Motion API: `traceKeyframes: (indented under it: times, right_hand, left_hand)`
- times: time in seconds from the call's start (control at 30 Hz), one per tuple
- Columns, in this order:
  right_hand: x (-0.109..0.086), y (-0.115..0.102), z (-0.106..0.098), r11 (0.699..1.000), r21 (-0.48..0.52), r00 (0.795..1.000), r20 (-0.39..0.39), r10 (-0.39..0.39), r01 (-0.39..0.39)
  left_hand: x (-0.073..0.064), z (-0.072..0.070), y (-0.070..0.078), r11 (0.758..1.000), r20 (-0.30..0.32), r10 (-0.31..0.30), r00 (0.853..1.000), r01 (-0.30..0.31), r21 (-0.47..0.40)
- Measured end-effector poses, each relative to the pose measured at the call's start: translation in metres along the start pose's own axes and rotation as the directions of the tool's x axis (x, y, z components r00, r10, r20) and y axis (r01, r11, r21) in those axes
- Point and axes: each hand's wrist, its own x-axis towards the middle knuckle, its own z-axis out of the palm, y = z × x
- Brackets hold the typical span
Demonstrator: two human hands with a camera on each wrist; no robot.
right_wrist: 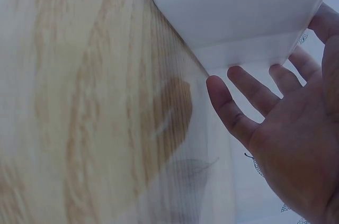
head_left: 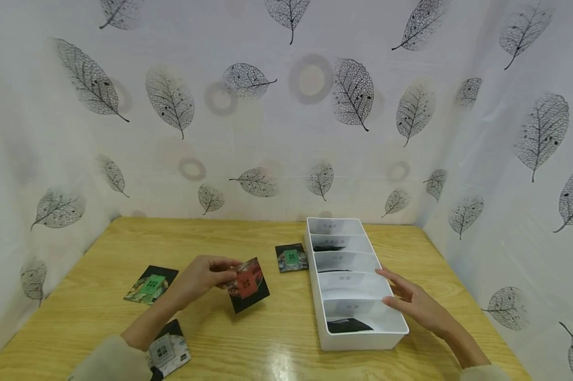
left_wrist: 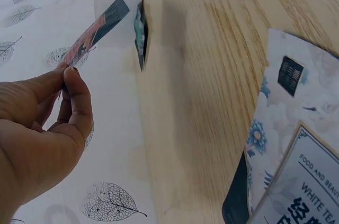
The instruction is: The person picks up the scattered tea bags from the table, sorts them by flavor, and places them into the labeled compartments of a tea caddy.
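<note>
In the head view my left hand (head_left: 198,280) pinches a red and black tea packet (head_left: 247,286) by its edge, tilted above the table. In the left wrist view the same packet (left_wrist: 98,30) stands between thumb and fingers. My right hand (head_left: 417,304) touches the right side of a long white divided box (head_left: 358,342), its fingers loosely extended. Dark packets show in a few compartments; one lies in the nearest (head_left: 348,325). A packet with a green label (head_left: 291,257) lies against the box's left side.
On the wooden table (head_left: 248,349), a green-labelled packet (head_left: 145,291) lies left of my left hand. Partly under my left forearm is a white tea packet (head_left: 174,352). A leaf-patterned sheet (head_left: 286,132) hangs behind the table and along its sides.
</note>
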Motion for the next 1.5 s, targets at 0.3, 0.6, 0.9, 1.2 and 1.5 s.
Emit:
traceKeyframes:
  times: [0.3, 0.6, 0.9, 1.2, 1.5]
  right_hand:
    - [0.001, -0.002, -0.001, 1.000, -0.002, 1.000, 0.005, 0.011, -0.011]
    - [0.002, -0.001, -0.001, 1.000, -0.007, 1.000, 0.009, 0.007, -0.007]
    - [0.002, -0.001, 0.000, 0.999, -0.026, 0.999, -0.002, 0.035, -0.035]
    - [0.002, -0.003, 0.001, 0.999, -0.004, 0.999, 0.007, 0.047, -0.047]
    - [0.002, -0.004, 0.001, 0.999, 0.033, 0.999, 0.028, 0.031, -0.032]
  left_hand:
    - [0.002, 0.026, 0.029, 0.994, -0.007, 0.109, 0.994, -0.109, 0.010]
    - [-0.008, 0.088, 0.082, 0.911, -0.034, 0.410, 0.911, -0.407, 0.071]
    - [-0.012, 0.141, 0.098, 0.594, -0.012, 0.775, 0.632, -0.723, 0.353]
    - [-0.018, 0.177, 0.095, 0.282, 0.216, 0.858, 0.466, -0.779, 0.561]
    - [-0.012, 0.193, 0.070, 0.226, 0.319, 0.790, 0.524, -0.731, 0.644]
